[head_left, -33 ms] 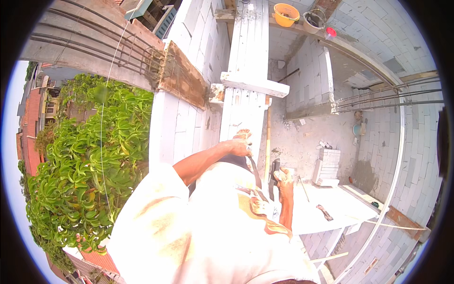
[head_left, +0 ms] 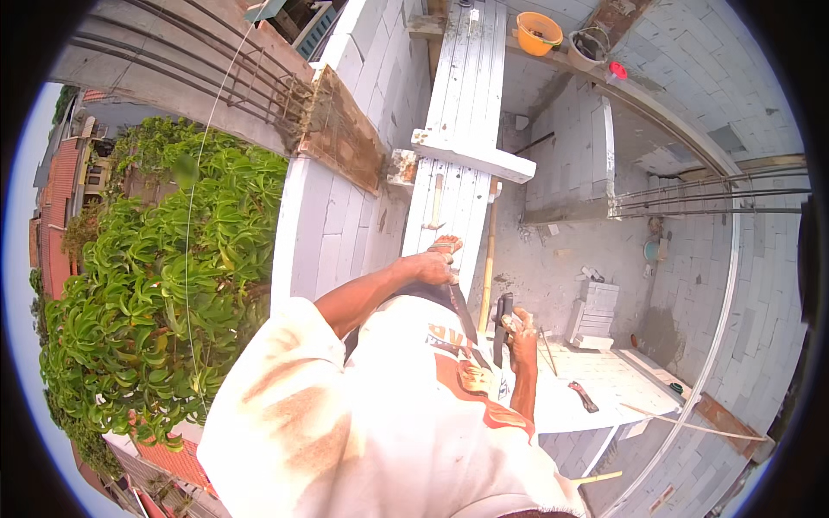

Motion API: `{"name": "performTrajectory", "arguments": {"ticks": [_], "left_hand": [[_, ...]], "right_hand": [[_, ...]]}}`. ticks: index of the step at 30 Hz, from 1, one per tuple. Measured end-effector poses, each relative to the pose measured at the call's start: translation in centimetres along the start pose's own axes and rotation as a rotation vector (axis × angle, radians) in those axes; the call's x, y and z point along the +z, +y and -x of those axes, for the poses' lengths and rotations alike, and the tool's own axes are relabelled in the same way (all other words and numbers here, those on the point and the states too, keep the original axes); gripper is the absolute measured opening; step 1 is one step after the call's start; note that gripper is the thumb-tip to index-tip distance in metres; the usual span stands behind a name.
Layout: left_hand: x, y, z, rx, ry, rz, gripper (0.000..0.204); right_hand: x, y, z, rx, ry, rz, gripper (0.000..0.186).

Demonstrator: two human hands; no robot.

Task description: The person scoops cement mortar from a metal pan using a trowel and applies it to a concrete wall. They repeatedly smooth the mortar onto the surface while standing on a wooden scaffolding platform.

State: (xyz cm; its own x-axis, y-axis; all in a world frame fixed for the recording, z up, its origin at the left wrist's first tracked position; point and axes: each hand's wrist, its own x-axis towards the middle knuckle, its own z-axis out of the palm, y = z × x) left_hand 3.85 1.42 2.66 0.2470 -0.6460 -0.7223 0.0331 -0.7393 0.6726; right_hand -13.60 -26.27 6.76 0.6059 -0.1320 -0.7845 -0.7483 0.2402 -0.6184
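Note:
I stand high up beside a white block wall (head_left: 332, 233), on a white plank walkway (head_left: 471, 95). My left hand (head_left: 429, 268) is closed on the top of a long dark blade-like tool (head_left: 464, 315) that runs down against my white stained shirt. My right hand (head_left: 522, 331) grips a short dark tool (head_left: 498, 318), held upright close to my body; what kind of tool it is I cannot tell. A foot (head_left: 445, 245) rests on the plank just beyond my left hand.
A white block (head_left: 473, 155) lies across the planks. An orange bucket (head_left: 540, 33) and a grey bucket (head_left: 590, 45) sit far ahead. Rebar (head_left: 712, 194) juts out at right. Below lie stacked blocks (head_left: 596, 312), a white slab (head_left: 609, 375) and a wooden pole (head_left: 490, 259). Green plants (head_left: 164, 285) fill the left.

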Motion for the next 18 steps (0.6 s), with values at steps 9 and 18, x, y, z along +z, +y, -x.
{"name": "performTrajectory", "arguments": {"ticks": [9,18], "left_hand": [[6.4,-13.5,10.8,-0.076,0.197,1.238,0.085],[15.8,-8.4,16.4,-0.179,0.886,1.766,0.076]], "right_hand": [[4.3,-6.5,-13.3,-0.031,-0.117,0.533,0.089],[13.2,-9.9,-15.0,-0.083,-0.528,0.824,0.071]]}}
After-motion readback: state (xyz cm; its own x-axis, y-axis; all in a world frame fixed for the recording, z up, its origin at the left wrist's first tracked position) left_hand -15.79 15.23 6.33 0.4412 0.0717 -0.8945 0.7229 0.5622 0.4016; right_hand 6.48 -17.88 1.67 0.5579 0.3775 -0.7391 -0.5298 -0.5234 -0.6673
